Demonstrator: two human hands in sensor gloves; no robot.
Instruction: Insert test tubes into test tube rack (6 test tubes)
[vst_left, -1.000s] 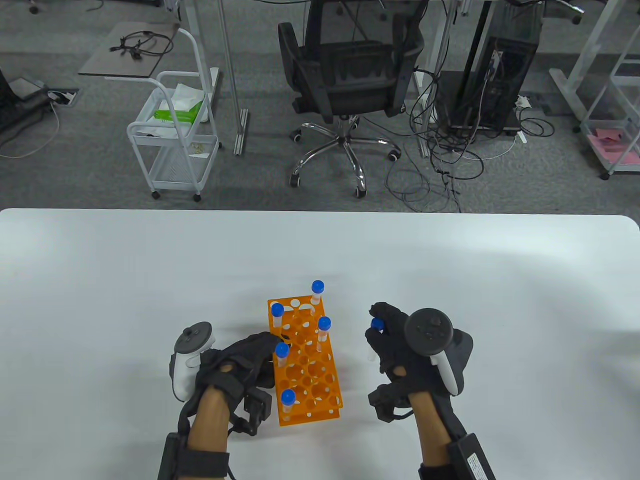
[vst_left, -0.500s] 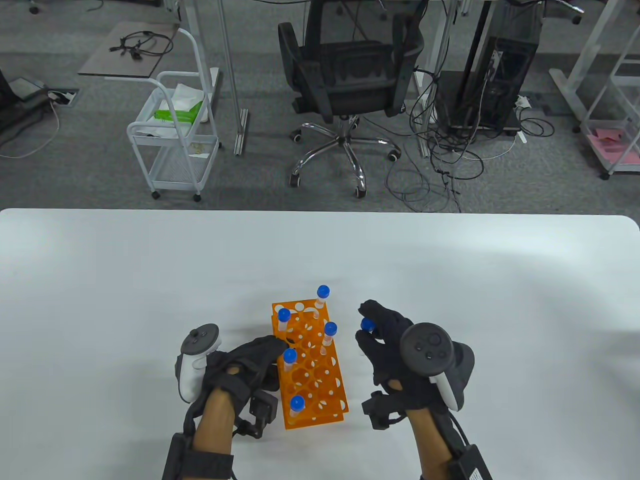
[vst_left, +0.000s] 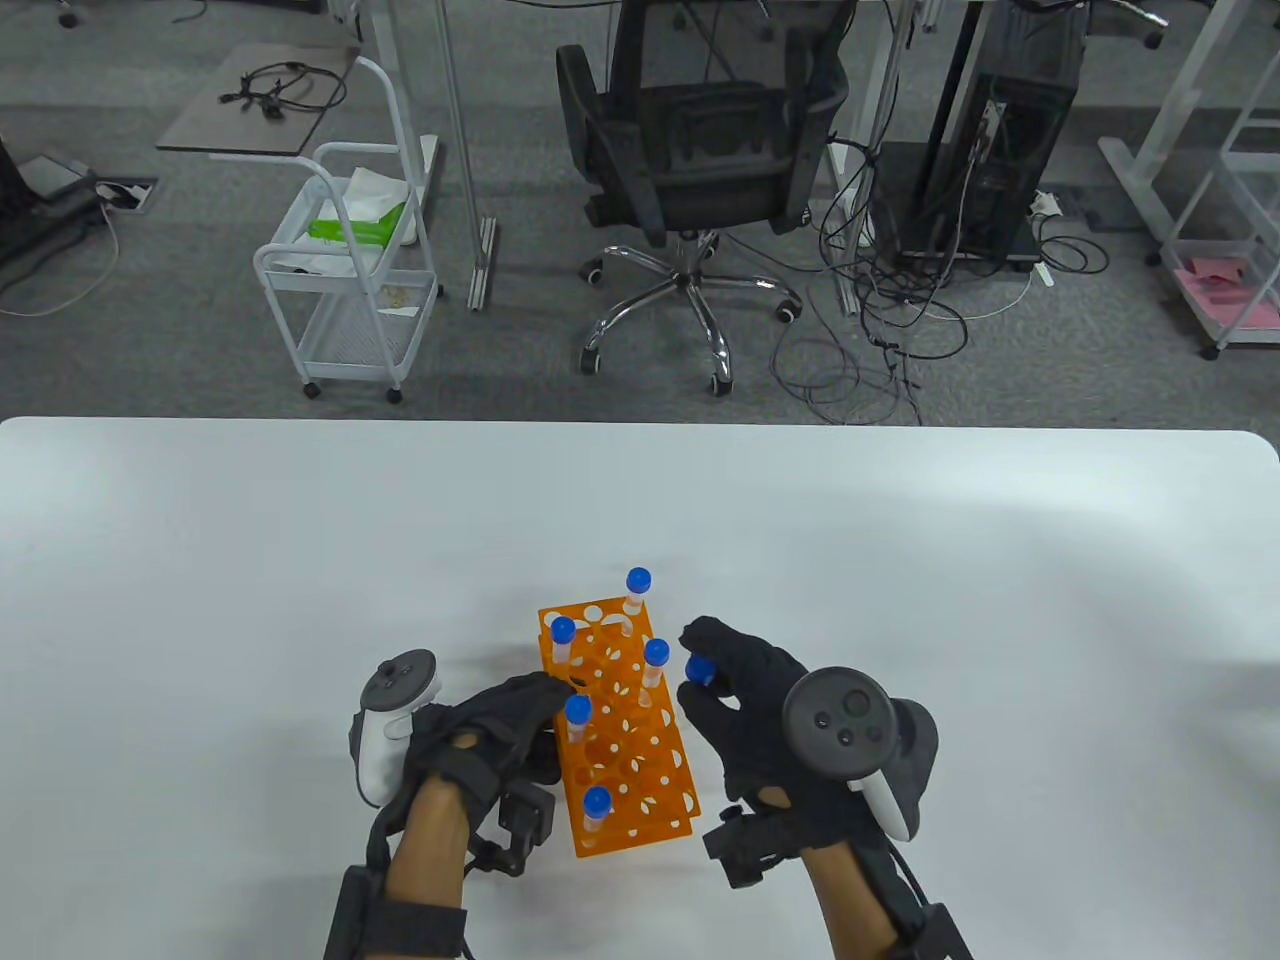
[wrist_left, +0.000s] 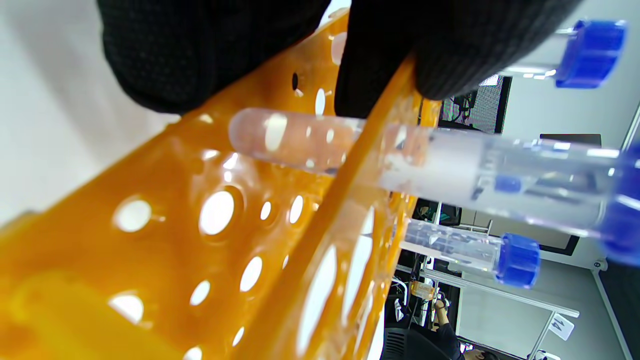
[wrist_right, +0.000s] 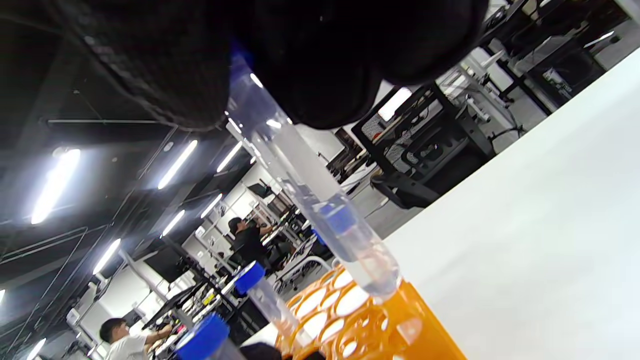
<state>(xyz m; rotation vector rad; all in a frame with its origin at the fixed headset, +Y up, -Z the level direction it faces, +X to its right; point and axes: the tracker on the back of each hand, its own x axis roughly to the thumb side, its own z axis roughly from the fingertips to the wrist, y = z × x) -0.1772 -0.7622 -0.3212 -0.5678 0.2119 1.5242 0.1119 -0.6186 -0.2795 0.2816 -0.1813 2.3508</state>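
An orange test tube rack (vst_left: 630, 745) stands on the white table (vst_left: 900, 560) and holds several clear tubes with blue caps, such as one at the far end (vst_left: 638, 580). My left hand (vst_left: 505, 715) grips the rack's left side; in the left wrist view its fingers (wrist_left: 210, 55) pinch the rack's edge (wrist_left: 175, 225) beside a seated tube (wrist_left: 450, 170). My right hand (vst_left: 745, 700) pinches one more blue-capped tube (vst_left: 699, 670) upright just right of the rack. In the right wrist view this tube (wrist_right: 310, 200) hangs with its tip just above the rack's top (wrist_right: 380, 320).
The table's far edge lies well behind the rack. Beyond it on the floor are a black office chair (vst_left: 700, 150), a white trolley (vst_left: 350, 270) and loose cables (vst_left: 870, 330).
My right hand has moved left with its tube, from well clear of the rack to right beside it. The rack has shifted slightly under my left hand.
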